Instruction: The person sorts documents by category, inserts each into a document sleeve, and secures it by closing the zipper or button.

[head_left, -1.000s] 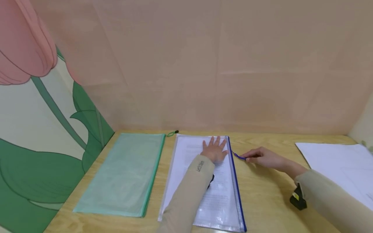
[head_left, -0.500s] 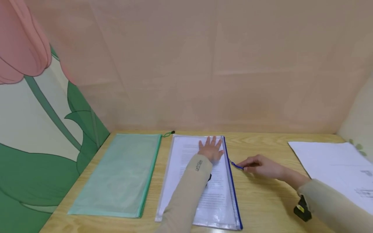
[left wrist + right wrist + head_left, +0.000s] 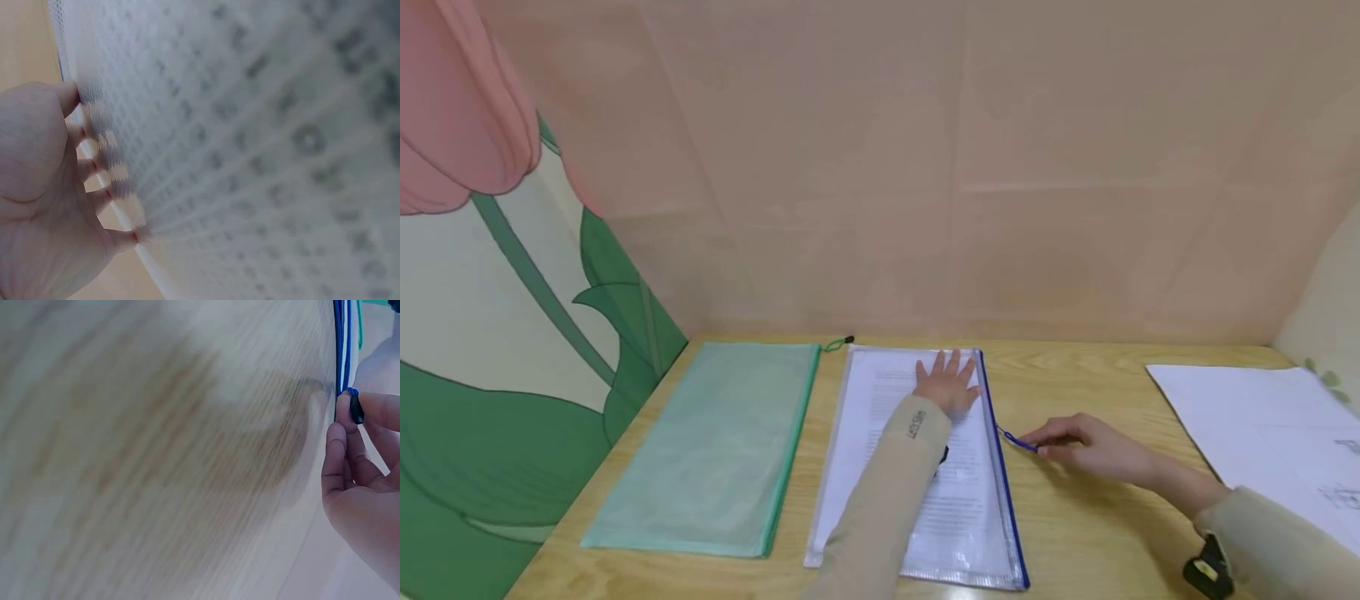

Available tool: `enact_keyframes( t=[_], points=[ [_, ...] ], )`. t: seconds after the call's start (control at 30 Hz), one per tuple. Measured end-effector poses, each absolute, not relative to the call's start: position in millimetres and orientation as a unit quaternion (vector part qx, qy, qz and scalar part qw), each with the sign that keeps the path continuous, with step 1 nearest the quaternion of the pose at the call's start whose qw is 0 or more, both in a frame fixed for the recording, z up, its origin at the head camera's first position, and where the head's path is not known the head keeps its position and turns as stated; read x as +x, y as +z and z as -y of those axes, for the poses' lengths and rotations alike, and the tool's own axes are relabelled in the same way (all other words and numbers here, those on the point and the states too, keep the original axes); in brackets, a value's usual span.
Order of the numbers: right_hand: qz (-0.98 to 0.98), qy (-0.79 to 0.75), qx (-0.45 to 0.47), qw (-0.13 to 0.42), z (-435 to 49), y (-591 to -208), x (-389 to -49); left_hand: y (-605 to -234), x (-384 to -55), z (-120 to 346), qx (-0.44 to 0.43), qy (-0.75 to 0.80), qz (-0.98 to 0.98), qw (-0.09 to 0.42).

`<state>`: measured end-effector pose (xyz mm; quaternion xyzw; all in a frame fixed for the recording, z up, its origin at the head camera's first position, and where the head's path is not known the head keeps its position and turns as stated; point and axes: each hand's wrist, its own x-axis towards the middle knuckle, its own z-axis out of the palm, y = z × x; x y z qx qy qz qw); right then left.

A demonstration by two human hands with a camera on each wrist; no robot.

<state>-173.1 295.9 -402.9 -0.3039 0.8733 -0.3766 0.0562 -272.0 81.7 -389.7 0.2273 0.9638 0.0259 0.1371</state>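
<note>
A clear zip document pouch (image 3: 865,442) with a blue zipper edge lies on the table, printed paper inside it. My left hand (image 3: 946,390) rests flat on its upper part, fingers spread; in the left wrist view the fingertips (image 3: 128,239) touch the printed surface. Right of the pouch, my right hand (image 3: 1093,450) pinches the blue zipper pull cord (image 3: 1018,441) between thumb and fingers. The right wrist view shows the cord's dark end (image 3: 356,407) in that pinch. The cord stretches from the blue zipper to my fingers.
A green zip pouch (image 3: 707,450) with a green pull cord (image 3: 835,343) lies to the left. White printed sheets (image 3: 1255,417) lie on the right side of the wooden table (image 3: 1097,533). A plain pinkish backdrop (image 3: 925,183) stands behind the table.
My right hand has moved toward me along the pouch's blue edge, carrying the zipper pull cord. The left hand has stayed on the pouch. The head view has shifted slightly.
</note>
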Motion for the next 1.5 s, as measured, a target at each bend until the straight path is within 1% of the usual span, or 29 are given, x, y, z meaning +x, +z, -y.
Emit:
enact_keyframes(
  t=[0.27,0.47,0.6,0.93,1.13,1.23,1.33,1.5],
  points=[
    [-0.856,-0.392,-0.331,0.060,-295.9,-403.2,-163.7,-390.2,-273.8,-81.6,0.231,0.027,-0.962,0.140],
    [-0.854,-0.394,-0.332,0.072,-296.0,-402.1,-156.2,-390.6,-273.3,-81.2,0.228,0.031,-0.962,0.145],
    [-0.844,-0.406,-0.339,0.086,-294.9,-401.3,-151.1,-389.5,-272.6,-82.2,0.232,0.030,-0.962,0.139],
    [-0.805,-0.433,-0.398,0.083,-287.9,-404.2,-139.0,-391.1,-271.6,-78.9,0.234,0.040,-0.961,0.139],
    [-0.785,-0.453,-0.407,0.113,-290.9,-410.6,-130.2,-393.9,-269.6,-78.3,0.238,0.040,-0.960,0.143],
    [-0.765,-0.470,-0.419,0.138,-290.3,-413.4,-125.6,-395.2,-269.4,-77.4,0.239,0.043,-0.959,0.145],
    [-0.747,-0.474,-0.441,0.151,-289.0,-414.4,-122.0,-395.6,-270.0,-76.9,0.240,0.044,-0.959,0.143],
    [-0.750,-0.459,-0.454,0.142,-291.0,-411.5,-116.5,-393.0,-272.2,-78.6,0.241,0.034,-0.961,0.131]
  ],
)
